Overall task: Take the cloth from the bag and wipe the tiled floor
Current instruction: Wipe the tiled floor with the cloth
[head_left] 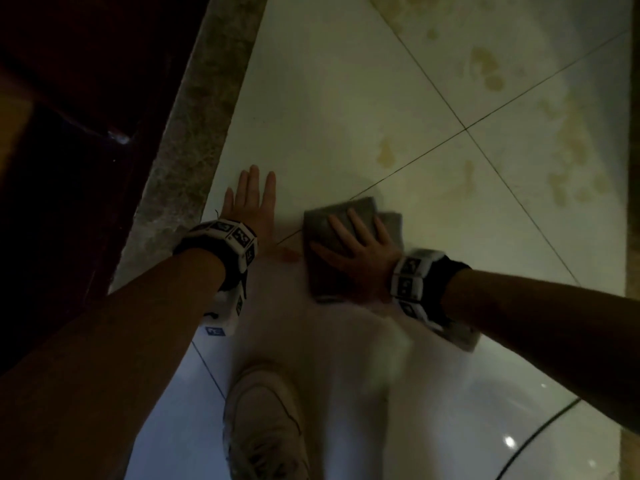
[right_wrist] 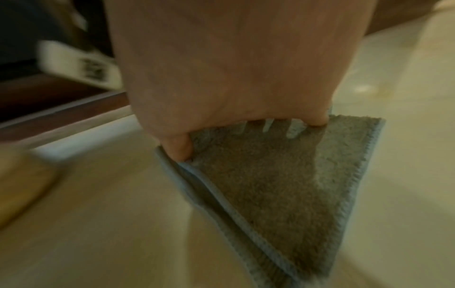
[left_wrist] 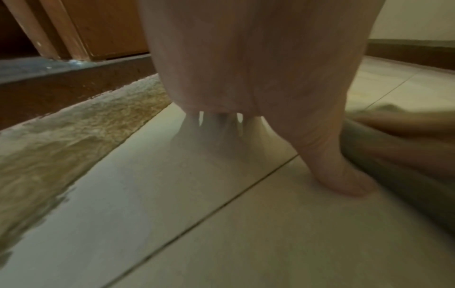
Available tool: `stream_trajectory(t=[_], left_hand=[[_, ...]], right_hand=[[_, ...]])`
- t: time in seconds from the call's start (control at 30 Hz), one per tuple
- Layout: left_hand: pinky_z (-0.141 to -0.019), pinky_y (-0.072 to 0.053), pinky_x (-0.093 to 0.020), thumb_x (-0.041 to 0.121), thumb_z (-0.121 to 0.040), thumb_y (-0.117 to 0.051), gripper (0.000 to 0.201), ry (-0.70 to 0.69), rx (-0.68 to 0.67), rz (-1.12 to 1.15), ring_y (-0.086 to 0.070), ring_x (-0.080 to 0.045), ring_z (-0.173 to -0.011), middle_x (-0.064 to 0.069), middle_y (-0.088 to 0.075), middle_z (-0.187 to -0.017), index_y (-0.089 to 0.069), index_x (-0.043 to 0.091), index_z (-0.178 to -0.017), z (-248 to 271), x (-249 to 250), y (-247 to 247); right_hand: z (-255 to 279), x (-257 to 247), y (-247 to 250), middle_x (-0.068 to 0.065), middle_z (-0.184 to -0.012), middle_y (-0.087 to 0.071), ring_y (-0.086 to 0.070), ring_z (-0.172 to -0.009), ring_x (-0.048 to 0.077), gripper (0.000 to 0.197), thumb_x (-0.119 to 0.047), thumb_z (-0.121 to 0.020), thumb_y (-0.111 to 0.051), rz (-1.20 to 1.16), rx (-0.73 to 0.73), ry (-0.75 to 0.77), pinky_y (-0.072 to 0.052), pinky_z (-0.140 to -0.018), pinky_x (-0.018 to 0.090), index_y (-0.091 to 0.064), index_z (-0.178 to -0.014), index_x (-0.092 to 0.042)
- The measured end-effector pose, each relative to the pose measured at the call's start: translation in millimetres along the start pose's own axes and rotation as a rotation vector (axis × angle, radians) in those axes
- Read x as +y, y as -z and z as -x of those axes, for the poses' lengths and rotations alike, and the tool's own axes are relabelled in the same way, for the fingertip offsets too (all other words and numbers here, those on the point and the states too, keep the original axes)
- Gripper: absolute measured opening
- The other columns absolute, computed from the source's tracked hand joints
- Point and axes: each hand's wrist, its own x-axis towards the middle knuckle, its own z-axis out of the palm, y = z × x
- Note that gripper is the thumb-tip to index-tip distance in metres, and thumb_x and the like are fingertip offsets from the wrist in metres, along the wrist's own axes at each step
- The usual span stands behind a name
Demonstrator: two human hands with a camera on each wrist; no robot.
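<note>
A person leans over a pale tiled floor (head_left: 346,98); the right hand (head_left: 360,258), fingers straight and spread, presses flat on a folded grey cloth (head_left: 322,223) lying on a tile; the left hand (head_left: 252,202) rests open and flat on the bare tile just beside it, holding nothing; yellowish stains (head_left: 485,67) mark tiles farther off; a pale shoe (head_left: 263,420) stands below.

1. I see the pale tiled floor (head_left: 339,98), glossy, with dark grout lines crossing it.
2. A folded grey cloth (head_left: 323,230) lies flat on it under my right hand (head_left: 360,258).
3. My left hand (head_left: 251,202) rests flat on the tile beside the cloth.
4. Yellowish stains (head_left: 485,67) mark the far tiles.
5. A speckled stone strip (head_left: 194,133) borders its left edge.
6. A pale shoe (head_left: 263,420) stands on the near tile.
</note>
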Motion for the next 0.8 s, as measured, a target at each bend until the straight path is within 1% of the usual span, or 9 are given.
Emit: stream_trajectory(t=[0.1,0.17,0.3,0.4,0.5,0.57,0.67,0.73,0.8], left_hand=[[-0.119,0.008,-0.051,0.087,-0.050,-0.068,0.155,-0.002,-0.032,0.011,0.029,-0.031,-0.145,-0.011,0.036,-0.155,0.031,0.019,-0.149,2,0,3],[-0.120,0.007,-0.051,0.085,-0.051,-0.069,0.155,-0.004,-0.038,-0.006,0.029,-0.030,-0.145,-0.012,0.037,-0.155,0.032,0.019,-0.148,3,-1,4],[-0.120,0.007,-0.051,0.085,-0.050,-0.070,0.157,0.000,-0.035,-0.028,0.030,-0.030,-0.145,-0.012,0.039,-0.154,0.035,0.019,-0.147,1,-1,3],[-0.120,0.007,-0.051,0.084,-0.050,-0.071,0.157,0.009,-0.048,-0.036,0.030,-0.030,-0.145,-0.012,0.039,-0.154,0.035,0.019,-0.147,1,-1,3],[-0.119,0.006,-0.053,0.085,-0.050,-0.070,0.157,0.028,-0.073,-0.061,0.029,-0.033,-0.145,-0.014,0.038,-0.154,0.034,0.017,-0.147,0,4,7],[-0.119,0.004,-0.055,0.082,-0.055,-0.071,0.154,0.049,-0.111,-0.067,0.027,-0.035,-0.145,-0.017,0.036,-0.154,0.031,0.015,-0.148,-1,10,14],[-0.119,-0.001,-0.056,0.078,-0.055,-0.074,0.151,0.066,-0.102,-0.006,0.023,-0.034,-0.147,-0.016,0.032,-0.157,0.024,0.018,-0.151,-13,17,36],[-0.119,-0.002,-0.057,0.078,-0.052,-0.076,0.152,0.040,-0.066,-0.008,0.022,-0.034,-0.147,-0.016,0.030,-0.157,0.022,0.021,-0.152,-26,18,53],[-0.119,-0.003,-0.058,0.080,-0.048,-0.077,0.155,-0.011,-0.069,-0.073,0.023,-0.034,-0.147,-0.014,0.032,-0.157,0.023,0.023,-0.152,-41,18,67]], right_hand=[[15,11,-4,0.016,-0.156,-0.031,-0.033,-0.138,0.048,0.080,-0.079,-0.084,-0.014,-0.003,0.007,0.062,-0.032,-0.101,0.068,-0.024,-0.151,-0.036],[3,24,8,0.017,-0.157,-0.028,-0.029,-0.139,0.049,0.075,-0.071,-0.086,-0.014,-0.054,0.005,-0.061,-0.033,-0.102,0.066,-0.025,-0.152,-0.037],[-47,71,29,0.007,-0.164,0.006,0.003,-0.147,0.043,0.065,-0.068,-0.091,-0.015,-0.181,-0.045,-0.449,-0.013,-0.111,0.068,0.005,-0.151,-0.048],[-62,70,31,0.005,-0.163,0.014,0.012,-0.146,0.043,0.068,-0.069,-0.092,-0.022,-0.220,-0.081,-0.509,-0.003,-0.110,0.071,0.010,-0.149,-0.050],[-49,38,22,0.009,-0.162,0.016,0.014,-0.146,0.044,0.076,-0.069,-0.092,-0.031,-0.180,-0.030,-0.435,0.002,-0.111,0.070,0.011,-0.151,-0.045],[-30,19,16,0.012,-0.162,0.012,0.010,-0.146,0.045,0.088,-0.061,-0.088,-0.051,-0.163,-0.037,-0.275,0.000,-0.110,0.072,0.006,-0.152,-0.041],[2,-2,12,0.020,-0.160,-0.015,-0.014,-0.143,0.051,0.101,-0.057,-0.070,-0.071,-0.123,-0.024,-0.127,-0.017,-0.103,0.078,-0.018,-0.153,-0.034],[11,-3,12,0.016,-0.162,0.007,0.003,-0.146,0.048,0.091,-0.070,-0.084,-0.051,-0.039,-0.124,-0.080,-0.008,-0.108,0.075,0.000,-0.154,-0.040],[14,5,16,0.008,-0.158,0.028,0.021,-0.145,0.041,0.083,-0.070,-0.090,-0.036,-0.047,-0.219,-0.066,0.004,-0.111,0.067,0.019,-0.148,-0.046]])
